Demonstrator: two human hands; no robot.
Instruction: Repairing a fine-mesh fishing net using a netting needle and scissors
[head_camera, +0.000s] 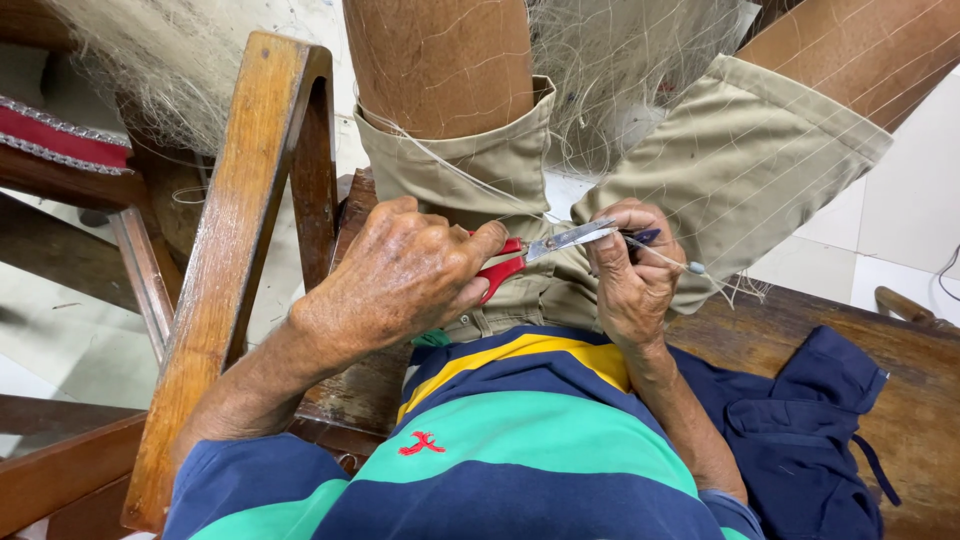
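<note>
Left fingers: the left hand is curling tight around the red handles of the scissors, thumb pressing on top, knuckles turned up toward the camera.
Right fingers: the right hand is pinching narrowly at the blade tips, gripping a thin line and a small dark piece; what that piece is cannot be told.
Scissors: lying nearly level between the two hands, over the lap, the metal blades pointing toward the right hand and appearing almost closed.
Line: running out from the right fingers to a small pale float just beside the hand.
Net: fine pale mesh is draping over both knees and hanging in a heap beyond them; strands are crossing the shorts.
Shorts: khaki, cuffs at the knees, lying directly under the scissors.
Shirt: striped in blue, green and yellow, filling the lower middle of the view.
Containers: no box, bowl or basket is showing; the lap alone is bearing the net.
Bench: a dark wooden seat is extending to the person's right, with a navy cloth lying crumpled on it, near the right forearm.
Chair arm: a slanted wooden arm is rising close along the left wrist, narrowing room on that side.
Open room: pale floor tiles are showing beyond the right knee; a red cushion edge is sitting at far left.
</note>
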